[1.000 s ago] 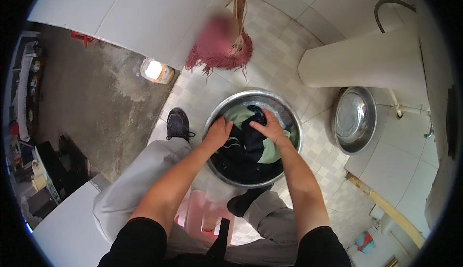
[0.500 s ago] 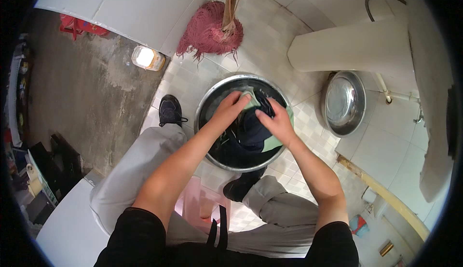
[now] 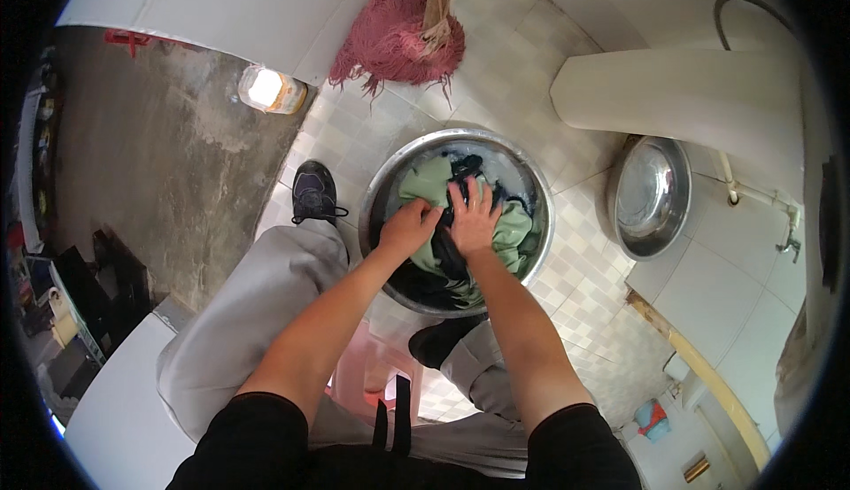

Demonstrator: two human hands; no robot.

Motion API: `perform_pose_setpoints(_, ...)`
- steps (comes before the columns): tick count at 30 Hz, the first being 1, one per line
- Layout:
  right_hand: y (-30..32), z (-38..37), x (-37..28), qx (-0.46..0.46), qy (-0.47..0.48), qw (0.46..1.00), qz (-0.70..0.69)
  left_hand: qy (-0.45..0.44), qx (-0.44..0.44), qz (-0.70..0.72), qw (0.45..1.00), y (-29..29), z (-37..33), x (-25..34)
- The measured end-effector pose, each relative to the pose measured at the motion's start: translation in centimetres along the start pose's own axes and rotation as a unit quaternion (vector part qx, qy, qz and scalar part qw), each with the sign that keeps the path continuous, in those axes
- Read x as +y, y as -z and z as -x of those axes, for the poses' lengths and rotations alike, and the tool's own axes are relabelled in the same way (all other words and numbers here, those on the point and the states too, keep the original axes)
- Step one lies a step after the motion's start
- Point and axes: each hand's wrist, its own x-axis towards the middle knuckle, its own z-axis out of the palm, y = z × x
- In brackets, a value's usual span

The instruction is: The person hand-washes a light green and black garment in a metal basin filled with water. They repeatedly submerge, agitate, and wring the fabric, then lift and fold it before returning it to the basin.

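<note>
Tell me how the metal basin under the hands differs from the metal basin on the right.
The basin under the hands holds green and dark cloth; the right-hand basin shows its shiny inner bottom. The left hand and right hand touch the cloth in the first basin; neither touches the right-hand basin. The basin under the hands also looks larger in view than the right-hand one. Both are silvery and round.
</note>
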Motion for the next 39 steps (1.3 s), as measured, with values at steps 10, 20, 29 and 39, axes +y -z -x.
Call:
perform_pose_setpoints(10, 6.4, -7.7, 2.7, -0.040, -0.049, 0.979, -0.192, -0.018, -0.019, 0.086, 0.996, -0.2, -2.4, -2.8)
perform_pose_setpoints(20, 4.9, -7.0, 0.8, -0.079, -0.082, 0.937, -0.331, 0.061, 0.032, 0.183, 0.981, 0.0, -1.3, -1.9)
perform_pose_setpoints(29, 14.3, 6.5, 1.9, -0.113, 0.127, 0.963, -0.208, 0.021, 0.069, 0.349, 0.934, -0.3, -1.3, 2.5)
perform_pose_setpoints(39, -0.7, 3.6, -0.8, -0.088, 0.028, 0.993, -0.070, -0.157, 0.092, -0.023, 0.983, -1.7, 1.9, 0.4)
